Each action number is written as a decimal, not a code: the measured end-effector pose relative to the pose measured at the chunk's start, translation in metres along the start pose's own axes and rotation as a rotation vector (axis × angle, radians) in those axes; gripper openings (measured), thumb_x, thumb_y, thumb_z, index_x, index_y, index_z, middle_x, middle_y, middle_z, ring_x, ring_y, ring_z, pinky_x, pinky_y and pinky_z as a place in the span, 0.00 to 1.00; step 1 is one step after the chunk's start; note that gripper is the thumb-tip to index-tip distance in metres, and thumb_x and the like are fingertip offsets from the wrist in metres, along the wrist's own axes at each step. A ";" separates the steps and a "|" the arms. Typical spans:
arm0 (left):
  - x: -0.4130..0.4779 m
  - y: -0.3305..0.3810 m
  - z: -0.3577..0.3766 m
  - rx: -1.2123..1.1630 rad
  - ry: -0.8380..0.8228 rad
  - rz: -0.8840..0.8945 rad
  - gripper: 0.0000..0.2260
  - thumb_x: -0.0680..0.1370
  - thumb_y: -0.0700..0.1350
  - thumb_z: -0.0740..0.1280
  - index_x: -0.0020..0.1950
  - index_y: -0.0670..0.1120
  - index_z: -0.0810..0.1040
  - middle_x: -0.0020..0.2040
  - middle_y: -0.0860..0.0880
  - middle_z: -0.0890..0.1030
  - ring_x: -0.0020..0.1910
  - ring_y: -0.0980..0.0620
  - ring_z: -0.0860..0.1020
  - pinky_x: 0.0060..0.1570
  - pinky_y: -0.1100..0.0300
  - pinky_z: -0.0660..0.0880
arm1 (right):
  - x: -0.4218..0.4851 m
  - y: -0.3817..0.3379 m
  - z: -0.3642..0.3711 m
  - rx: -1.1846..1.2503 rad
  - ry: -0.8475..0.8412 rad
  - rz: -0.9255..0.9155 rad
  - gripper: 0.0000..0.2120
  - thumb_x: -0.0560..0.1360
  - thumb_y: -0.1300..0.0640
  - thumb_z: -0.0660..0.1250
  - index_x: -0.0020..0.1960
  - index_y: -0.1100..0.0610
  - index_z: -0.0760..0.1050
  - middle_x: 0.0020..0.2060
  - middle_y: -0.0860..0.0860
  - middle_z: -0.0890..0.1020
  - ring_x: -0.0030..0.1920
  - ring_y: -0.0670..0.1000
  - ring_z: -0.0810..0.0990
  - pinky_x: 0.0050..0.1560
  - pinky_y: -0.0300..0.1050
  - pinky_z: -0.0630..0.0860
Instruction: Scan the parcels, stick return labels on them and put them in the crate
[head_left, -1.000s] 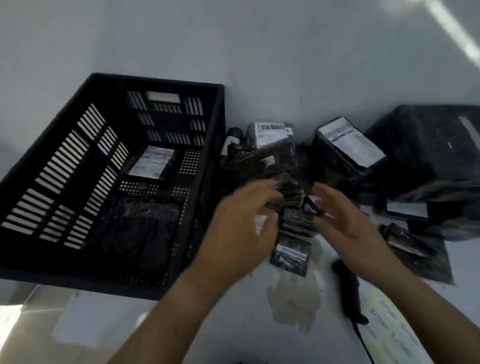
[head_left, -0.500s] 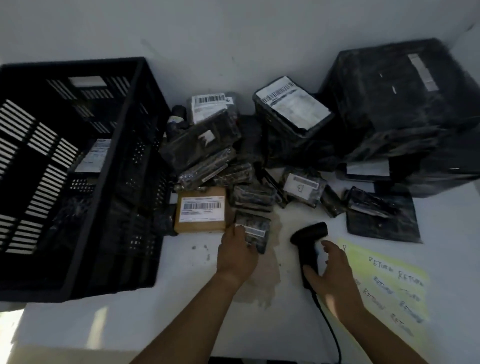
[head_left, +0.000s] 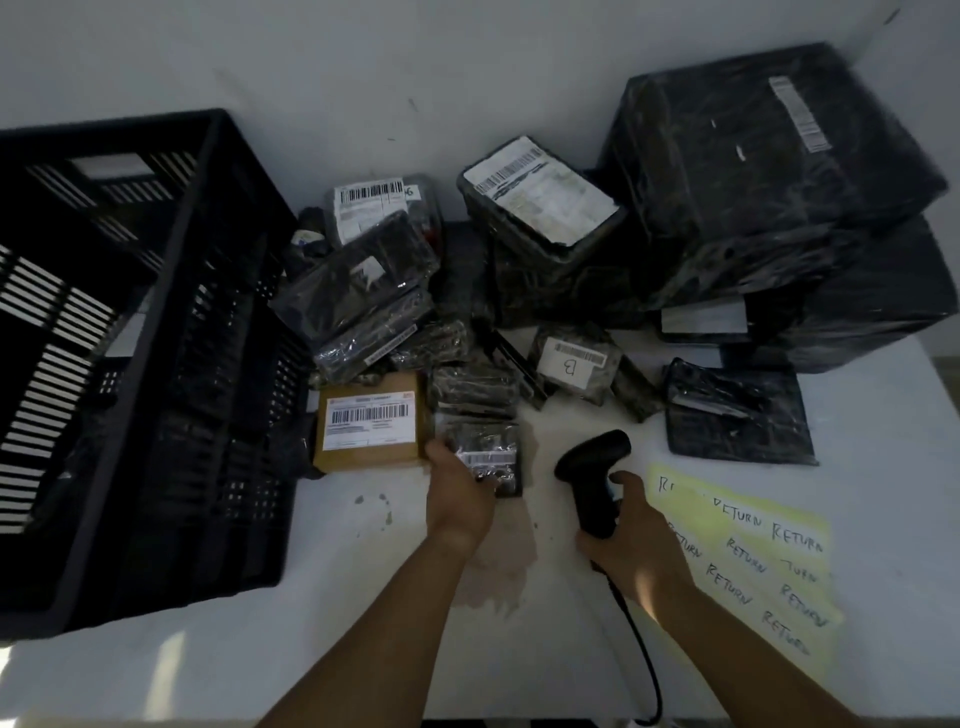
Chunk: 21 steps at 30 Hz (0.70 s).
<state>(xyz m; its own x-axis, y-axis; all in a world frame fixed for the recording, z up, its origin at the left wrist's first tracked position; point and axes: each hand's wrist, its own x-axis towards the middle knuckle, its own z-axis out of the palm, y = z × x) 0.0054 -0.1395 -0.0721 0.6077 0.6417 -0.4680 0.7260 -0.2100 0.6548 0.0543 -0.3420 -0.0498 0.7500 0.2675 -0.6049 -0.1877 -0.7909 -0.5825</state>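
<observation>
My left hand (head_left: 457, 493) grips a small black-wrapped parcel (head_left: 491, 457) with a barcode strip, lying on the white table just right of a brown cardboard parcel (head_left: 371, 428). My right hand (head_left: 631, 540) is closed around the handle of a black barcode scanner (head_left: 595, 475), its head tilted toward the small parcel. A yellow sheet of handwritten RETURN labels (head_left: 753, 561) lies right of the scanner. The black slatted crate (head_left: 156, 364) stands at the left, its contents mostly hidden by its wall.
A heap of black-wrapped parcels (head_left: 374, 291) lies behind my hands. A parcel marked B (head_left: 574, 361) and a flat black mailer (head_left: 737, 415) sit to the right. Big wrapped boxes (head_left: 769, 171) fill the back right corner. The scanner cable (head_left: 644, 654) runs toward me.
My right hand has closed on the scanner and lifted its head off the table. My left hand has kept its hold on the small parcel. The view has shifted slightly.
</observation>
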 end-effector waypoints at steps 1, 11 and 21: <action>-0.005 0.000 -0.008 -0.091 -0.037 -0.015 0.20 0.79 0.39 0.70 0.65 0.45 0.63 0.62 0.46 0.75 0.56 0.47 0.79 0.53 0.57 0.79 | -0.006 -0.004 -0.006 0.064 -0.012 -0.006 0.37 0.72 0.56 0.75 0.74 0.48 0.58 0.50 0.46 0.78 0.42 0.48 0.82 0.41 0.45 0.79; -0.042 0.050 -0.094 -0.817 -0.133 0.000 0.09 0.85 0.43 0.60 0.64 0.51 0.75 0.57 0.52 0.85 0.52 0.55 0.84 0.44 0.56 0.81 | -0.129 -0.081 -0.057 0.474 0.000 -0.250 0.13 0.78 0.42 0.65 0.50 0.52 0.77 0.31 0.54 0.75 0.26 0.49 0.70 0.33 0.44 0.68; -0.067 0.100 -0.103 -1.069 -0.299 -0.117 0.25 0.86 0.59 0.49 0.66 0.47 0.78 0.60 0.45 0.84 0.62 0.45 0.81 0.65 0.46 0.75 | -0.186 -0.110 -0.065 0.473 0.082 -0.452 0.32 0.64 0.20 0.56 0.45 0.48 0.77 0.30 0.55 0.79 0.23 0.44 0.72 0.26 0.34 0.66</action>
<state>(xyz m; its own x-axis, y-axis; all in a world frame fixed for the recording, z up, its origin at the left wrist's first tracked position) 0.0042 -0.1271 0.0855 0.7112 0.3819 -0.5902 0.2209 0.6756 0.7034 -0.0234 -0.3408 0.1623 0.8625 0.4591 -0.2128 -0.0879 -0.2783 -0.9565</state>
